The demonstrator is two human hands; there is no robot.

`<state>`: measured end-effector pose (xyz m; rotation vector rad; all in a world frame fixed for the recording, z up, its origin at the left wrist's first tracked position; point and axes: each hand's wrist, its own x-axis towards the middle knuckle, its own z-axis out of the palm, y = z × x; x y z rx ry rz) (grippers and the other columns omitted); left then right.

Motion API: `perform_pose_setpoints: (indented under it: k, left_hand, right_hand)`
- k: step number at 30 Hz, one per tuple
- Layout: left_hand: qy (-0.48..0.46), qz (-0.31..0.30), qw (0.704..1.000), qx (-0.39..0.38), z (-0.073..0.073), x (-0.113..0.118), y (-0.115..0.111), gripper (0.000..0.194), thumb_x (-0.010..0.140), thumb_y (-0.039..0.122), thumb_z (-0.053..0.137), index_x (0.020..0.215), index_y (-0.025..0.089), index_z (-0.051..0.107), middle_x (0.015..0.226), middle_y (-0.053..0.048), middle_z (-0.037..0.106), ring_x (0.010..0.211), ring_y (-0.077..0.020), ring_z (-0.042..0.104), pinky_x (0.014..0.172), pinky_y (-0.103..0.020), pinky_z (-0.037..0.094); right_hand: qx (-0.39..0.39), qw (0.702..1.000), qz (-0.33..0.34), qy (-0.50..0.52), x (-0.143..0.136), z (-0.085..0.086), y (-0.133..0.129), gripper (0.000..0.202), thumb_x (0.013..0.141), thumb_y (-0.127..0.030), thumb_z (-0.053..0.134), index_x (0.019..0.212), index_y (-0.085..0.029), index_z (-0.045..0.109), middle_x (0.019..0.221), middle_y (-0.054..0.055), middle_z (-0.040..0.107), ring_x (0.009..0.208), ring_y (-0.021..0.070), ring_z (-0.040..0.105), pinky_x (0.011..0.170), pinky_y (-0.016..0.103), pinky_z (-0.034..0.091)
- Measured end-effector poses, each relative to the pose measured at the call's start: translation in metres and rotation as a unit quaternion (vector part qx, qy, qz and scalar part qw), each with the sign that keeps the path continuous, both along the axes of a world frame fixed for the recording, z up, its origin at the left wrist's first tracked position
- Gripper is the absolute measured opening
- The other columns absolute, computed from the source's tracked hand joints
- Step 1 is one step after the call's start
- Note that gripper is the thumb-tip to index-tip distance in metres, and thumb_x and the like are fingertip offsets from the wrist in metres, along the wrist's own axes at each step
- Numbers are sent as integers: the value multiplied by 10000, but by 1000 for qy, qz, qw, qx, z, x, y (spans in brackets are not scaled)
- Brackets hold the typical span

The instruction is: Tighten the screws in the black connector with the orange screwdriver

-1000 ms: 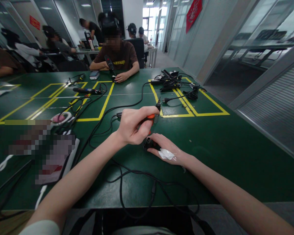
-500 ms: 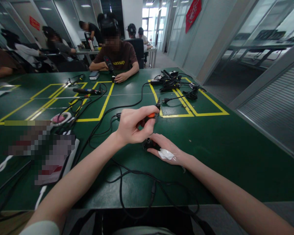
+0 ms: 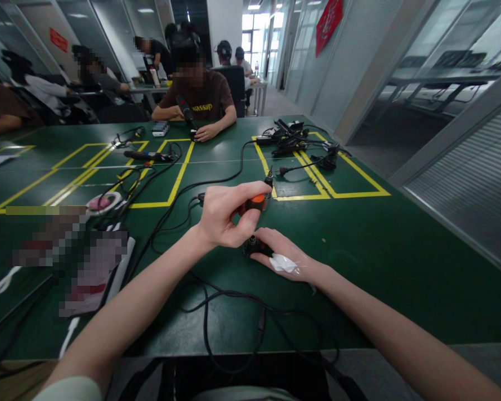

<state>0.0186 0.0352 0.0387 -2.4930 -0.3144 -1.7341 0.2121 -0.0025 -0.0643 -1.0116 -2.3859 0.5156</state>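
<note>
My left hand [image 3: 229, 214] is closed around a small black and orange part [image 3: 256, 201], mostly covered by the fingers. At its index fingertip a black piece with a pointed metal tip [image 3: 269, 175] sticks up; whether it is joined to the orange part I cannot tell. Just below, my right hand [image 3: 281, 250] is wrapped round a black cylindrical tool body [image 3: 250, 249] with a metal collar at its end. Its rear is hidden in the palm. A white pad is taped to the back of my right hand. The two hands are close together above the green table [image 3: 379, 250].
Black cables [image 3: 234, 295] loop over the near edge. Left lie phone-like devices [image 3: 94, 273], a tape roll [image 3: 104, 201] and a black pen-shaped tool [image 3: 148, 156]. A pile of black tools and cables [image 3: 290, 136] lies back right. Opposite, a person [image 3: 200, 100] works with a black power tool.
My left thumb has shifted slightly down, and more of the black and orange part shows between the fingers. My right hand stays in place.
</note>
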Motion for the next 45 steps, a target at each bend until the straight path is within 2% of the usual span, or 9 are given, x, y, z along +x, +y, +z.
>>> perform_pose_setpoints:
  k: [7, 13, 22, 24, 27, 31, 38, 45]
  left_hand:
    - [4, 32, 999, 6, 4, 1, -4, 215, 912, 213, 507, 1033, 182, 683, 661, 33, 710, 447, -83, 575, 473, -202, 472]
    - [-9, 42, 999, 9, 4, 2, -4, 190, 897, 202, 567, 1025, 169, 703, 677, 40, 711, 432, -45, 528, 477, -165, 443]
    - [-49, 54, 996, 41, 4, 5, -3, 142, 861, 254, 725, 977, 173, 712, 676, 45, 713, 444, -33, 533, 485, -150, 430]
    - [-46, 58, 996, 48, 3, 4, -3, 149, 875, 283, 705, 977, 175, 712, 686, 37, 724, 445, -42, 543, 485, -163, 437]
    - [-33, 54, 997, 43, 1, 2, -2, 236, 932, 350, 573, 1008, 179, 718, 677, 26, 725, 446, -70, 566, 476, -196, 449]
    - [-32, 53, 998, 33, 0, 0, -3, 304, 946, 308, 471, 1040, 179, 730, 668, 18, 720, 480, -95, 610, 496, -215, 469]
    - [-39, 55, 997, 31, 2, 2, -4, 243, 876, 209, 571, 1060, 181, 728, 608, 61, 649, 414, -51, 487, 462, -180, 405]
    - [-55, 69, 995, 41, 0, 4, -2, 196, 853, 248, 672, 1037, 190, 709, 569, 86, 582, 418, -43, 483, 454, -166, 401]
  right_hand:
    - [0, 1000, -2, -3, 0, 0, 0, 247, 971, -317, 655, 1172, -182, 603, 1059, 107, 690, 909, 263, 630, 824, 424, 519]
    - [-2, 1000, 1, 2, 0, -3, 1, 276, 974, -331, 649, 1199, -179, 598, 1119, 125, 700, 944, 275, 641, 851, 443, 525]
    - [-9, 1000, -3, 12, 1, -4, 1, 267, 975, -357, 645, 1185, -193, 624, 1070, 106, 695, 918, 268, 636, 836, 432, 524]
    - [-7, 1000, -2, 15, 1, -5, 1, 278, 975, -360, 646, 1193, -190, 624, 1069, 107, 692, 917, 268, 631, 831, 429, 520]
    - [-2, 1000, 4, 17, 2, -7, 2, 291, 972, -356, 655, 1205, -186, 614, 1067, 103, 686, 914, 262, 625, 824, 417, 509]
    - [4, 1000, 2, 15, 2, -9, 2, 267, 968, -336, 662, 1183, -187, 609, 1036, 93, 678, 896, 254, 618, 816, 405, 499]
    - [-2, 1000, -1, 3, 0, -4, 1, 251, 967, -329, 659, 1170, -189, 614, 1055, 99, 688, 897, 254, 628, 813, 407, 507]
    - [-7, 1000, 1, 13, 1, -5, 2, 290, 967, -336, 653, 1220, -200, 610, 1088, 104, 700, 943, 271, 645, 854, 436, 529]
